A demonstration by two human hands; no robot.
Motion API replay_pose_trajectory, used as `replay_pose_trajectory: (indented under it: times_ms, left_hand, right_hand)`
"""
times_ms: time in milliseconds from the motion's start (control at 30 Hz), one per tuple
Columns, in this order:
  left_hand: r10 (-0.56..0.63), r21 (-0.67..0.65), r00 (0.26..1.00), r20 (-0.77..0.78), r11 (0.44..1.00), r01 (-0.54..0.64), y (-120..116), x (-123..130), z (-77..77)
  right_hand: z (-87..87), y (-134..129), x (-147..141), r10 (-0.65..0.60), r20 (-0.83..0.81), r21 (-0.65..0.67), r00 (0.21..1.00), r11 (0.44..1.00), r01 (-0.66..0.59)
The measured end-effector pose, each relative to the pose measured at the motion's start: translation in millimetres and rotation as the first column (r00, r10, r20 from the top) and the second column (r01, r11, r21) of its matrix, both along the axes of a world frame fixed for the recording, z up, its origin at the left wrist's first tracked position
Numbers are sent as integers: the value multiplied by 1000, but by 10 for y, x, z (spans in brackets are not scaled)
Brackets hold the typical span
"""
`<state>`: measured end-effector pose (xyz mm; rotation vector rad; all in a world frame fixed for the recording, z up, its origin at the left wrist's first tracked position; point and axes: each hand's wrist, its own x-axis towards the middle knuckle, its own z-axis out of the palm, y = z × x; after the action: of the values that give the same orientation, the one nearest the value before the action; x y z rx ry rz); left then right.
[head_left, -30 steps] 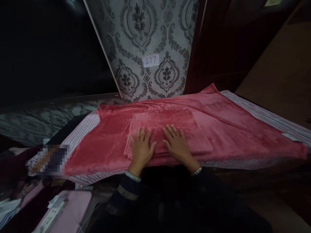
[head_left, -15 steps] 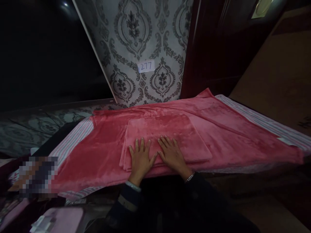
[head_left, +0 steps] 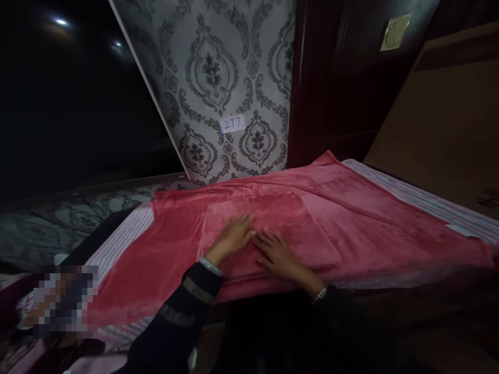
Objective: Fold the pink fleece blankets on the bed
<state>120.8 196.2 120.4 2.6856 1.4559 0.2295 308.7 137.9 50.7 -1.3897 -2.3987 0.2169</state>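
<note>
A folded pink fleece cloth [head_left: 307, 236] lies as a flat rectangle on a larger spread pink blanket [head_left: 374, 218]. My left hand [head_left: 234, 235] rests on top of the folded piece, its fingers stretched out toward the far right. Close beside it, my right hand [head_left: 277, 253] lies on the same folded piece with fingers extended to the far left. The fingertips of the two hands nearly meet. Neither hand grips anything. My left forearm and hand cover part of the folded piece's near left side.
Striped cloth [head_left: 119, 236] shows under the blanket at both sides. Behind stands a patterned wall with a paper label [head_left: 233, 123] reading 277. A large dark screen [head_left: 78, 104] is at left, a cardboard sheet [head_left: 448, 119] at right. Clutter lies at lower left.
My hands have turned inward, fingertips drawn closer together on the folded cloth. The left forearm now slants in from the left. The view has tilted slightly upward.
</note>
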Motion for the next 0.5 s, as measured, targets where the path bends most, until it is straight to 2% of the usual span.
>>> replay_pose_trajectory:
  times_ms: [67, 100, 200, 300, 400, 500]
  left_hand:
    - [-26, -23, 1000, -5, 999, 26, 205, 105, 30]
    - [-24, -26, 1000, -4, 999, 24, 296, 160, 30]
    - [7, -4, 1000, 7, 1000, -7, 497, 332, -7]
    - [26, 12, 1000, 17, 1000, -26, 574, 500, -76]
    - [-1, 18, 1000, 21, 1000, 1, 549, 607, -197]
    - [-55, 66, 998, 20, 996, 54, 486, 617, -369]
  right_hand:
    - [178, 87, 189, 102, -99, -42, 990, 993, -106]
    - [273, 156, 288, 105, -160, -33, 981, 993, -112]
    - [533, 507, 509, -13, -279, 43, 960, 999, 26]
    - [674, 1017, 525, -97, -258, 40, 961, 993, 111]
    - [644, 1463, 377, -64, -227, 3, 972, 998, 67]
    - [433, 1679, 226, 11, -198, -47, 980, 999, -21]
